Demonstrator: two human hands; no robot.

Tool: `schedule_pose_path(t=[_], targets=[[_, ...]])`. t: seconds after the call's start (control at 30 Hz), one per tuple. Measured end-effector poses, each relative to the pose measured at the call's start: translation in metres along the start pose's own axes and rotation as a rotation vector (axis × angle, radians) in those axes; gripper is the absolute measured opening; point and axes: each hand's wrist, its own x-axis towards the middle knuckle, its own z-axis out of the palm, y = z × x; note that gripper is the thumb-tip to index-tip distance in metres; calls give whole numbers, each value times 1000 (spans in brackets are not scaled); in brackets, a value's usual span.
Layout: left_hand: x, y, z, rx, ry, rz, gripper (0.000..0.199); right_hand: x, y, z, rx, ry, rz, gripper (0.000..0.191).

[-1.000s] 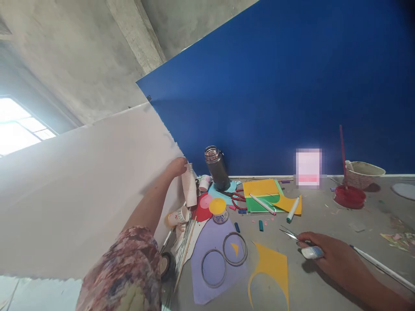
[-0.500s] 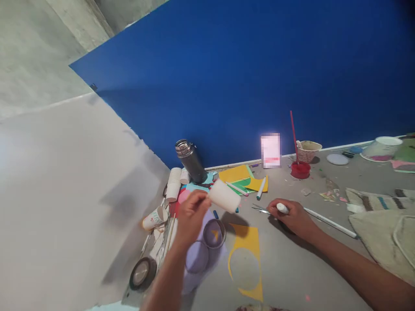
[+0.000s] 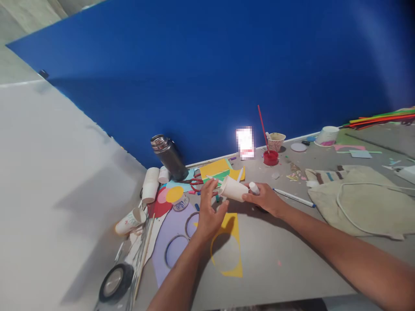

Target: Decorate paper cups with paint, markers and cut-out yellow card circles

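Note:
A white paper cup [image 3: 234, 189] lies tilted on its side in the air between my hands, its mouth toward the left. My right hand [image 3: 267, 199] grips the cup near its base, and a white round-ended stick [image 3: 254, 188] pokes up from the same hand; its full shape is hidden. My left hand [image 3: 209, 212] is beside the cup's mouth, thumb and fingers apart; whether a fingertip touches the rim I cannot tell. Below the hands lies a yellow paper sheet [image 3: 239, 259] with a round hole cut out. Red-handled scissors [image 3: 194, 182] rest behind my left hand.
A dark flask [image 3: 170, 160] stands at the blue wall, with stacked white cups [image 3: 150, 185] beside it. Purple paper [image 3: 162, 246] with rings and a black tape roll [image 3: 116, 283] lie left. A red pot [image 3: 270, 158], a marker [image 3: 295, 198] and a cloth bag [image 3: 363, 207] are right.
The cup has passed from my left hand to my right hand, which moved left toward it. My left hand's fingers have spread. The view has shifted right.

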Motion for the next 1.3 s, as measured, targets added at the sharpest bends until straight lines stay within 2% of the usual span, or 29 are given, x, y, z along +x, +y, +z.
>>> schedule_pose_path(t=[0.13, 0.23, 0.3, 0.43, 0.53, 0.6, 0.73, 0.8, 0.9, 1.1, 1.3], targets=[[0, -7, -3, -155, -58, -131, 78, -1, -3, -2, -235, 17, -175, 46], [1, -10, 1, -282, -82, -212, 93, -4, -2, 4, -306, -12, -248, 50], [2, -12, 5, -375, -108, -253, 93, -7, -1, 9, -335, -25, -237, 51], [4, -13, 4, -418, -88, -285, 74, -5, -2, 7, -266, -30, -160, 59], [6, -17, -4, -341, 42, -291, 68, 6, -4, -12, -288, 156, -131, 50], [8, -20, -8, -289, 118, -299, 67, 16, -6, -30, -330, 291, -130, 56], [8, -22, -8, -320, 133, -349, 66, 35, -11, -58, -494, 418, -103, 64], [8, -19, -6, -316, 157, -366, 64, 41, -12, -62, -591, 402, -73, 62], [8, -15, -5, -360, 184, -387, 64, 46, -9, -58, -733, 332, -11, 52], [7, -9, -1, -827, 130, -512, 68, 52, 5, -45, -1036, 273, 61, 34], [8, -1, -6, -1011, 88, -576, 64, 55, 11, -42, -1204, 256, 89, 36]])
